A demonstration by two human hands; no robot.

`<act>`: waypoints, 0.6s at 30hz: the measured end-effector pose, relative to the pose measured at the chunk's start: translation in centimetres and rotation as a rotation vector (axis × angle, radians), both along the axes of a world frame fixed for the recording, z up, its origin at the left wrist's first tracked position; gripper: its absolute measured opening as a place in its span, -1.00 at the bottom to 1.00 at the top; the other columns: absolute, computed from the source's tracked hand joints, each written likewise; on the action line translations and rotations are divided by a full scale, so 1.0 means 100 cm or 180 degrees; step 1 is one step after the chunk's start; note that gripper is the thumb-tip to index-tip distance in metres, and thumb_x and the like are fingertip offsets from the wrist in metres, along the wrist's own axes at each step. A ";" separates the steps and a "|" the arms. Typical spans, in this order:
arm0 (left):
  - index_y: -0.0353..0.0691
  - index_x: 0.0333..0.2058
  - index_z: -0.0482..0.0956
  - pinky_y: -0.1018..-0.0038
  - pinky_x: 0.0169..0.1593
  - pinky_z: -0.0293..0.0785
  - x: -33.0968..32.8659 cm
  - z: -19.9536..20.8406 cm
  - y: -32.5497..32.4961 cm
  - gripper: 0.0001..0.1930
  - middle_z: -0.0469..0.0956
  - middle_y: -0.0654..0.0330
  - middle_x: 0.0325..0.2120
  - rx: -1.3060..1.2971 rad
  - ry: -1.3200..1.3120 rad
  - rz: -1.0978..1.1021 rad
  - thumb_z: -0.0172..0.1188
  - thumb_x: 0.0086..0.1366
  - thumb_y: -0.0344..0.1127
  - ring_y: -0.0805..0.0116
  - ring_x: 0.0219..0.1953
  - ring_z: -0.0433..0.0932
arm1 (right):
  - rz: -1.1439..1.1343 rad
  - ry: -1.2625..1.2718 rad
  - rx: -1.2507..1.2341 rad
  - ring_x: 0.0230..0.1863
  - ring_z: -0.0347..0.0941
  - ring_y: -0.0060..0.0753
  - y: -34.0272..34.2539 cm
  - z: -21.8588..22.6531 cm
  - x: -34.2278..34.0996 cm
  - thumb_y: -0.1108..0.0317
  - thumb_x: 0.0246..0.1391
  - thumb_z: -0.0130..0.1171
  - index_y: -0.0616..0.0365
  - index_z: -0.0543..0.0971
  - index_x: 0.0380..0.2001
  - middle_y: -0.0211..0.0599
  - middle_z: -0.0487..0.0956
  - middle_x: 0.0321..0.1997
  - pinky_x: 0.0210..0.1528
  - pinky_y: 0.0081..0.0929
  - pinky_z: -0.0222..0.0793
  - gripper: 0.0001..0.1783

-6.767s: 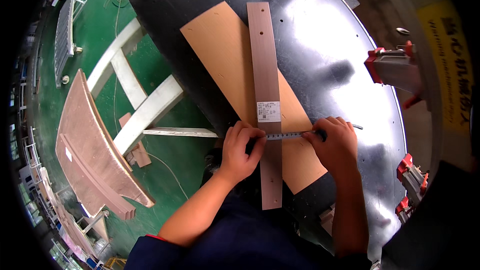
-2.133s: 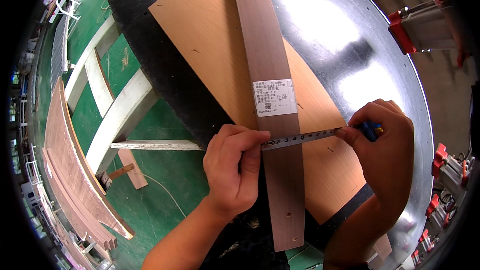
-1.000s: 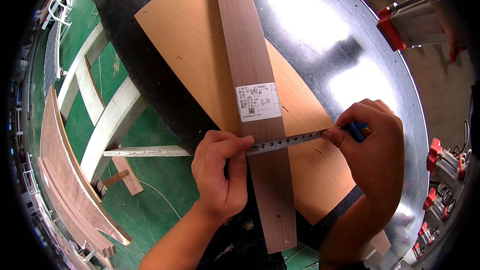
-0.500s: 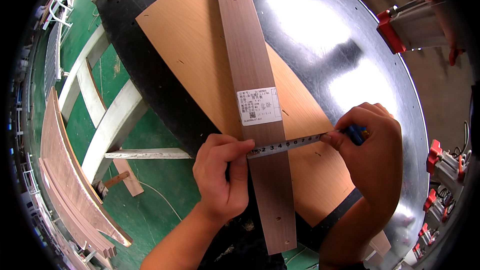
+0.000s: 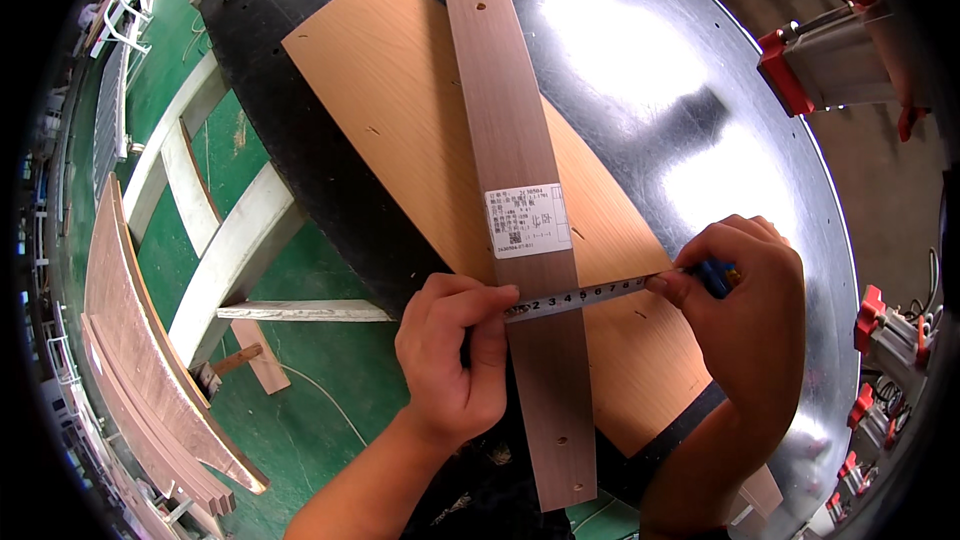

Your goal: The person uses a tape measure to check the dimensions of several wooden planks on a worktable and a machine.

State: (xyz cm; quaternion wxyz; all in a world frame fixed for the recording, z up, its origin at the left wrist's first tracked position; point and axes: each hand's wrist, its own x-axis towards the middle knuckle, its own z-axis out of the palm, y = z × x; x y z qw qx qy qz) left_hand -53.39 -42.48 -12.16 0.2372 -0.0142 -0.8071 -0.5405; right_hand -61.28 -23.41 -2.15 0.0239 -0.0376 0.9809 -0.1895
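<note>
A narrow grey-brown wooden board [image 5: 515, 140] with drilled holes near both ends and a white printed label [image 5: 527, 220] lies across a wider light-wood panel [image 5: 390, 80]. Over the narrow board, below the label, stretches the metal blade of a tape measure [image 5: 580, 297]. My left hand [image 5: 455, 355] pinches the blade's end at the board's left edge. My right hand [image 5: 740, 305] is closed round the blue case [image 5: 713, 278] of the tape measure, its thumb against the blade beyond the board's right edge. Most of the case is hidden by the fingers.
Both boards rest on a dark, shiny worktable [image 5: 640, 130]. Red-ended clamps [image 5: 785, 70] line the right side. At left, a whitish frame [image 5: 240, 250] stands over a green floor [image 5: 300, 340], with stacked brown boards [image 5: 150, 420] beside it.
The boards, tape and my left hand appear slightly farther right and lower in the picture. Both hands keep their hold, and the tape still spans the narrow board.
</note>
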 end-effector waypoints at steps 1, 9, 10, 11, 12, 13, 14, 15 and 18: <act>-0.28 -0.19 0.58 0.36 -0.36 0.40 0.000 0.000 0.000 -0.78 0.56 0.06 -0.40 0.0012 -0.0013 0.0018 0.16 0.20 -0.64 0.15 -0.43 0.52 | -0.0001 -0.0003 -0.0002 -0.36 0.43 -0.28 0.000 0.000 0.000 0.30 -0.33 0.59 0.16 0.64 -0.55 -0.33 0.57 -0.52 -0.11 -0.27 0.29 -0.70; -0.28 -0.11 0.60 0.34 -0.36 0.39 0.001 -0.001 -0.002 -0.75 0.55 0.07 -0.41 -0.0143 -0.0003 0.0029 0.17 0.22 -0.59 0.13 -0.44 0.51 | -0.0028 -0.0075 -0.0008 -0.35 0.43 -0.29 -0.002 -0.001 0.000 0.30 -0.33 0.59 0.15 0.64 -0.56 -0.34 0.57 -0.53 -0.09 -0.26 0.28 -0.70; -0.28 -0.11 0.60 0.34 -0.36 0.39 0.000 -0.001 -0.001 -0.75 0.55 0.07 -0.41 -0.0119 0.0009 0.0018 0.18 0.22 -0.59 0.13 -0.44 0.50 | -0.0046 -0.0080 -0.0002 -0.35 0.43 -0.30 -0.002 0.001 0.000 0.30 -0.33 0.59 0.15 0.64 -0.56 -0.34 0.57 -0.53 -0.09 -0.26 0.28 -0.70; -0.28 -0.12 0.60 0.34 -0.37 0.38 -0.001 -0.001 0.000 -0.75 0.55 0.07 -0.41 -0.0095 0.0022 0.0007 0.18 0.22 -0.59 0.13 -0.45 0.50 | -0.0058 -0.0063 0.0001 -0.35 0.43 -0.30 0.000 0.002 0.000 0.30 -0.33 0.59 0.15 0.64 -0.56 -0.35 0.57 -0.53 -0.09 -0.26 0.28 -0.70; -0.27 -0.12 0.60 0.34 -0.37 0.38 -0.002 0.000 0.001 -0.75 0.55 0.07 -0.41 -0.0070 0.0034 -0.0005 0.18 0.22 -0.59 0.13 -0.45 0.50 | -0.0070 -0.0046 0.0006 -0.35 0.43 -0.30 0.002 0.003 0.001 0.30 -0.32 0.59 0.15 0.64 -0.56 -0.35 0.57 -0.53 -0.09 -0.26 0.28 -0.70; -0.27 -0.13 0.60 0.34 -0.37 0.38 -0.001 0.000 0.001 -0.76 0.55 0.07 -0.41 -0.0070 0.0024 0.0003 0.18 0.22 -0.59 0.13 -0.45 0.50 | -0.0057 -0.0039 -0.0006 -0.35 0.43 -0.30 0.001 0.002 0.000 0.30 -0.32 0.59 0.15 0.64 -0.56 -0.35 0.57 -0.53 -0.09 -0.26 0.28 -0.70; -0.27 -0.13 0.60 0.34 -0.37 0.38 0.000 -0.001 0.000 -0.76 0.55 0.07 -0.41 -0.0069 0.0015 0.0011 0.18 0.22 -0.59 0.13 -0.45 0.50 | -0.0042 -0.0043 -0.0005 -0.35 0.43 -0.30 0.000 0.001 0.000 0.30 -0.32 0.59 0.15 0.64 -0.56 -0.35 0.57 -0.53 -0.09 -0.26 0.28 -0.70; -0.27 -0.14 0.60 0.34 -0.38 0.38 0.000 -0.001 -0.001 -0.77 0.55 0.07 -0.41 -0.0068 0.0006 0.0017 0.18 0.22 -0.59 0.13 -0.45 0.50 | -0.0028 -0.0048 -0.0005 -0.35 0.43 -0.30 -0.001 0.000 0.000 0.30 -0.32 0.59 0.15 0.64 -0.56 -0.35 0.57 -0.53 -0.09 -0.26 0.28 -0.70; -0.27 -0.14 0.60 0.34 -0.38 0.37 0.001 -0.002 -0.003 -0.77 0.55 0.07 -0.41 -0.0075 0.0011 0.0040 0.18 0.22 -0.59 0.14 -0.45 0.50 | 0.0003 -0.0046 -0.0002 -0.35 0.43 -0.30 -0.002 -0.001 0.000 0.30 -0.33 0.60 0.15 0.64 -0.56 -0.35 0.58 -0.52 -0.09 -0.26 0.28 -0.70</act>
